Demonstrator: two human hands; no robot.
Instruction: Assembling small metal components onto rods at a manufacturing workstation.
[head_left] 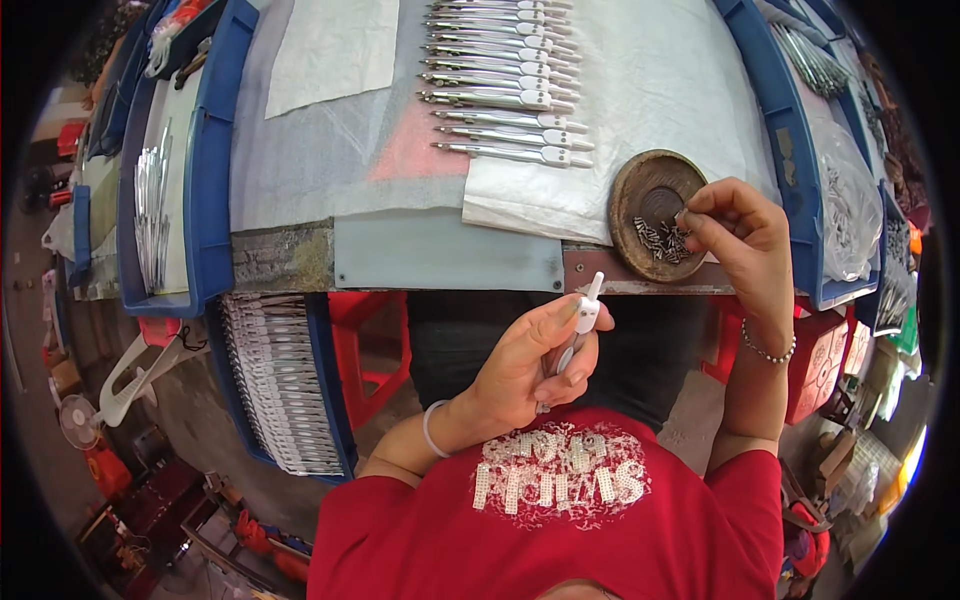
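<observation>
My left hand (530, 360), in front of the table edge, is closed round a drawing compass (588, 314). Its white head and short handle point up out of my fingers, and most of the legs are hidden by the hand. At the right, my right hand (748, 240) pinches what looks like a small screw at the rim of a round brown dish (626, 185). Inside that dish lies a heap of small metal screws (660, 243). Beyond it, several finished-looking compasses (515, 82) lie side by side in a column, their white heads to the right.
White sheets (520, 205) cover part of the table. Blue bins stand at both sides: the left bin (208, 200) holds thin metal rods, and the right bin (800, 190) holds bagged metal parts. Lower left, a blue crate (325, 370) of compasses sits by a red stool (370, 345).
</observation>
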